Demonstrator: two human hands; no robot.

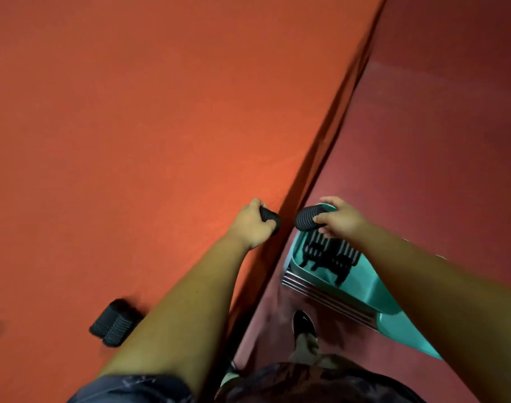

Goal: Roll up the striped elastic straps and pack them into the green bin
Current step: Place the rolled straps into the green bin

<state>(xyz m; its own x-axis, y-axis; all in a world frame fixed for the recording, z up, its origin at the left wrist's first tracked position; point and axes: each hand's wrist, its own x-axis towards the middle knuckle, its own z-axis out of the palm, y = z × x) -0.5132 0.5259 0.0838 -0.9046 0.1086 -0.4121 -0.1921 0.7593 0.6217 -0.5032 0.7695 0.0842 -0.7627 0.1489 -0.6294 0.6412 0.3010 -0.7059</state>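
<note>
My left hand (252,225) grips a dark rolled strap (270,219) at the right edge of the orange table (117,126). My right hand (340,218) holds a second rolled striped strap (308,218) above the far end of the green bin (361,289), which stands on the floor beside the table. Dark straps (329,255) lie inside the bin. Two more rolled straps (113,322) sit side by side on the table near my left forearm.
The table edge runs diagonally from upper right to lower middle, with dark red floor (437,126) to its right. My foot in a dark shoe (303,322) stands on the floor between the table and the bin.
</note>
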